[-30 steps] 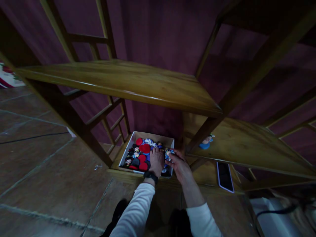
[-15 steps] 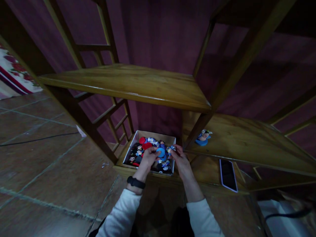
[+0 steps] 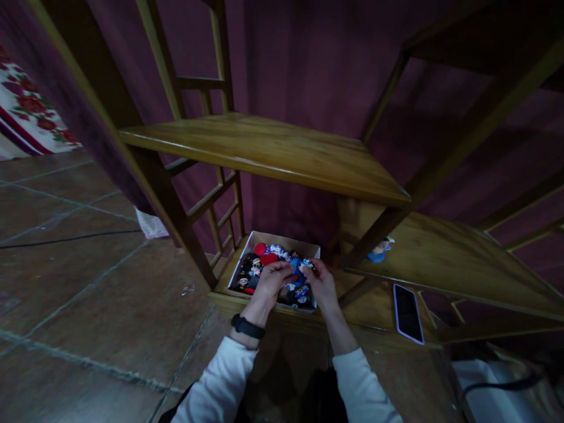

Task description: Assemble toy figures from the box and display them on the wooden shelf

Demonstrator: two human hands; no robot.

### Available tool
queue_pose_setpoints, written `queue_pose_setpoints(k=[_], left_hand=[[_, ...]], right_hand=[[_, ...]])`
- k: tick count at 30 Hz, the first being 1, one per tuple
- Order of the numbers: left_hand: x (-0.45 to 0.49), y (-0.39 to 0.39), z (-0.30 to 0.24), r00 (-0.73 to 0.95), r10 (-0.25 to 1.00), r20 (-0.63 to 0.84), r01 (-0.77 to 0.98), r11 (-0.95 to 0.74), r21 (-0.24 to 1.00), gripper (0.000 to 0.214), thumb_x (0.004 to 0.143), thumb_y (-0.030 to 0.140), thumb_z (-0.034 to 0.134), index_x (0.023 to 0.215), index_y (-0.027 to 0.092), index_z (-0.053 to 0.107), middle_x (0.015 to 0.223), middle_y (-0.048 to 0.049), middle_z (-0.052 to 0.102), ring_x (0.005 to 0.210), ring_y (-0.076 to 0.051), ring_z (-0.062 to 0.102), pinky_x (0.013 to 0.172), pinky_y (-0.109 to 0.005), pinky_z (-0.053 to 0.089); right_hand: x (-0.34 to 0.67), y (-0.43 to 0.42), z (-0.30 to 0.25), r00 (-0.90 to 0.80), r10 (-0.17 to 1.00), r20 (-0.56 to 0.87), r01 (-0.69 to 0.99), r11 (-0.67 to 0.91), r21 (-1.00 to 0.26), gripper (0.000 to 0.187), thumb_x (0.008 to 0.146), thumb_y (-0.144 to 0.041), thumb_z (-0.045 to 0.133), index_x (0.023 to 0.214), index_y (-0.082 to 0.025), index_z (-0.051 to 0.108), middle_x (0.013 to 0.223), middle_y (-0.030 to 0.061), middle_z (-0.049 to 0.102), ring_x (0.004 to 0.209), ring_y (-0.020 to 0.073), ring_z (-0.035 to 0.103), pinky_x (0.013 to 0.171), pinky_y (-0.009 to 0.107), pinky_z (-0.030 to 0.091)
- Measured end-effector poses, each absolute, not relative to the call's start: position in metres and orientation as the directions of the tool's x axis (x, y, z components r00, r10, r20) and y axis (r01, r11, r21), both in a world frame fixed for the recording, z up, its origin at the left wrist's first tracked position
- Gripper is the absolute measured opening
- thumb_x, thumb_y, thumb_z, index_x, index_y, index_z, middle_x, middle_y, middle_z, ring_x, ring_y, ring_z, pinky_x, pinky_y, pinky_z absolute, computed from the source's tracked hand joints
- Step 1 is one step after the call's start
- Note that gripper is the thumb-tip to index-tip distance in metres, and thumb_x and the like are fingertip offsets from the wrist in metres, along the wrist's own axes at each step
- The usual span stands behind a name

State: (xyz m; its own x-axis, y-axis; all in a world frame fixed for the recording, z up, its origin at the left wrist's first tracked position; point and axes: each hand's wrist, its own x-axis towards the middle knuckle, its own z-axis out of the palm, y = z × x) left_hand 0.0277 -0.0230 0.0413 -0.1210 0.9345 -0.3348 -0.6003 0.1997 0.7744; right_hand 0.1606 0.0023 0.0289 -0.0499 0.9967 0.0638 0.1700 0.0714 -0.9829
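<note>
Over a shallow white-edged box (image 3: 288, 239) full of small cartoon figurines, my two hands meet. My left hand (image 3: 268, 286) is closed, thumb and fingers pinching a round blue base (image 3: 295, 267). In my right hand (image 3: 324, 286) is a small blue-and-white figurine (image 3: 306, 264), gripped by the fingertips. Base and figurine are close together; whether they are joined I cannot tell, as fingers cover part of both. Red round pieces (image 3: 268, 258) and dark-haired figurines lie in the box to the left of my hands.
The box stands on the low wooden ledge, below a wooden shelf (image 3: 264, 147). Another blue-based figurine (image 3: 378, 251) stands on the right-hand shelf (image 3: 449, 252), partly behind a post. A phone (image 3: 408, 312) lies on the lower ledge at right.
The blue base has turned from face-on to more edge-on and sits closer to the figurine. My hands have drawn slightly nearer each other. The camera view has shifted a little.
</note>
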Motion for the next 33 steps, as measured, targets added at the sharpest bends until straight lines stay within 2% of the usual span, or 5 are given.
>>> queue_pose_setpoints(k=[5, 10, 19, 29, 33], left_hand=[[0.019, -0.025, 0.043, -0.114, 0.927, -0.358, -0.605, 0.221, 0.765, 0.03, 0.044, 0.021, 0.082, 0.066, 0.011, 0.064, 0.064, -0.0016, 0.064, 0.062, -0.013, 0.061, 0.069, -0.031, 0.051], [0.009, -0.025, 0.041, -0.136, 0.924, -0.356, -0.546, 0.23, 0.805, 0.03, 0.045, 0.028, 0.082, 0.064, 0.011, 0.066, 0.061, -0.0023, 0.063, 0.059, -0.012, 0.059, 0.066, -0.029, 0.05], [0.007, -0.024, 0.04, -0.192, 0.925, -0.329, -0.452, 0.214, 0.866, 0.033, 0.047, 0.038, 0.079, 0.062, 0.011, 0.067, 0.06, -0.0032, 0.062, 0.054, -0.01, 0.054, 0.057, -0.024, 0.045], [0.013, -0.027, 0.046, -0.123, 0.901, -0.415, -0.576, 0.276, 0.769, 0.031, 0.044, 0.029, 0.082, 0.067, 0.013, 0.067, 0.062, -0.0021, 0.063, 0.059, -0.012, 0.057, 0.061, -0.026, 0.045], [0.013, -0.026, 0.045, -0.102, 0.909, -0.403, -0.581, 0.275, 0.766, 0.032, 0.044, 0.028, 0.082, 0.067, 0.013, 0.067, 0.062, -0.0025, 0.063, 0.059, -0.012, 0.058, 0.063, -0.028, 0.047]], right_hand=[[0.155, 0.005, 0.026, -0.054, 0.996, 0.067, 0.206, 0.077, -0.976, 0.03, 0.073, -0.038, 0.055, 0.097, -0.021, 0.059, 0.084, 0.0012, 0.065, 0.074, 0.0165, 0.059, 0.068, 0.027, 0.046], [0.149, 0.005, 0.028, -0.121, 0.988, 0.099, 0.255, 0.128, -0.958, 0.029, 0.073, -0.036, 0.054, 0.097, -0.021, 0.06, 0.089, 0.0026, 0.066, 0.08, 0.0179, 0.059, 0.072, 0.029, 0.046], [0.149, 0.001, 0.032, -0.171, 0.98, 0.099, 0.232, 0.138, -0.963, 0.03, 0.073, -0.035, 0.056, 0.098, -0.022, 0.061, 0.091, 0.0027, 0.067, 0.08, 0.0182, 0.061, 0.073, 0.029, 0.047], [0.15, 0.006, 0.025, -0.098, 0.995, 0.026, 0.194, 0.044, -0.98, 0.033, 0.072, -0.038, 0.055, 0.101, -0.021, 0.059, 0.087, 0.0017, 0.066, 0.073, 0.0164, 0.059, 0.067, 0.028, 0.048], [0.151, 0.007, 0.028, -0.09, 0.995, 0.046, 0.208, 0.064, -0.976, 0.033, 0.072, -0.037, 0.055, 0.1, -0.021, 0.059, 0.088, 0.0019, 0.066, 0.074, 0.0165, 0.059, 0.066, 0.027, 0.047]])
